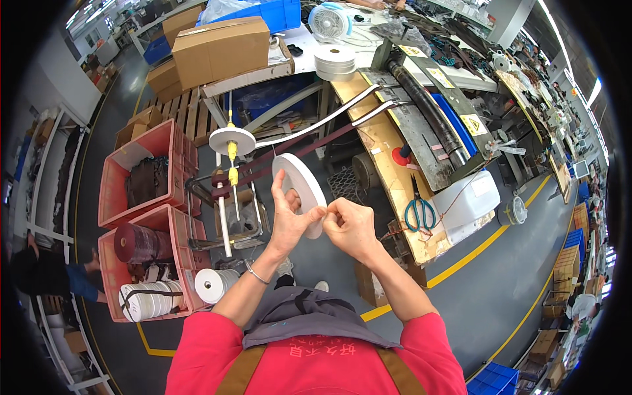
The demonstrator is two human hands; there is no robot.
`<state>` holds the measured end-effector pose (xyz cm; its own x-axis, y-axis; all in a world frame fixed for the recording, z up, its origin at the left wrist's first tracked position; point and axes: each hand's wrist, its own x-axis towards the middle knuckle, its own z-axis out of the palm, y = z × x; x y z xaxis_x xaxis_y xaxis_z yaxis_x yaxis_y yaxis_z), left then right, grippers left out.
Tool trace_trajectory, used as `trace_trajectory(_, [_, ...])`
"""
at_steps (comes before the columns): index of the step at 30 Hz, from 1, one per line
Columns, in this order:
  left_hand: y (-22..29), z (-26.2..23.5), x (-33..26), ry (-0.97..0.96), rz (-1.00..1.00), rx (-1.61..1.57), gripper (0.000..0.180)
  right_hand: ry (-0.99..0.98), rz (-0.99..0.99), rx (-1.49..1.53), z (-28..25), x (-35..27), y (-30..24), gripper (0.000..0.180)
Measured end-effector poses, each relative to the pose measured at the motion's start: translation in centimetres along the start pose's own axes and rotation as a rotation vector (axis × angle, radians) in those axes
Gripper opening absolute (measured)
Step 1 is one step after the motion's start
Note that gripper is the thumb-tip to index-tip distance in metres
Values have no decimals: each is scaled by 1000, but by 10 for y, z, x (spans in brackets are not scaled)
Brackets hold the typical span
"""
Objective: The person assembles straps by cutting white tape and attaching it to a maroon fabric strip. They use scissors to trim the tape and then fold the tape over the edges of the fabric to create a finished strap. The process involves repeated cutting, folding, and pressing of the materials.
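A flat white roll of tape (304,178) is held up in front of me, tilted on edge. My left hand (289,217) grips it, with fingers through its centre and the thumb at its near rim. My right hand (352,229) is closed in a pinch right beside that rim; what sits between its fingertips is too small to make out. Just beyond, another white roll (232,141) sits on a rod with yellow fittings (233,175). A white band (316,125) and a dark maroon band (329,139) stretch rightward to the machine.
The roller machine (428,112) stands on a wooden bench at right, with teal-handled scissors (419,212) and a white jug (469,197) near its front. Pink crates (138,214) hold rolls at left. Stacked white rolls (334,62), a fan (330,23) and a cardboard box (220,52) sit beyond.
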<state>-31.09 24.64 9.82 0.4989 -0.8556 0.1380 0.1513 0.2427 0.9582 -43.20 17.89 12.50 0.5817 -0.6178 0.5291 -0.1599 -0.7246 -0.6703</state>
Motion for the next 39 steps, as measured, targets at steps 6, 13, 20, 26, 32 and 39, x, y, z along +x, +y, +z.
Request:
trace_trajectory(6, [7,-1,1,-95,-181,-105,95,6,-33,39,-2,-10,4,6])
trace_trajectory(13, [0,-6,0,-203,-365,-256,98,-6,185,273,-6,-12,7,3])
trace_trajectory(20, [10,-1,-6,-235,-384,-175,101,-96,427,546,-7,-22,7,3])
trace_trajectory(26, [13,1,-8,-239,-315,-189,101,-54,716,1219,-8,-27,-3,3])
trace_trajectory(32, [16,-2,-9,-312,-329,-313,98,-106,826,1861,-23,-34,-3,10])
trace_trajectory(39, [8,-43,-8,-286,-375,-927,75,351,479,1954,-116,-75,35,8])
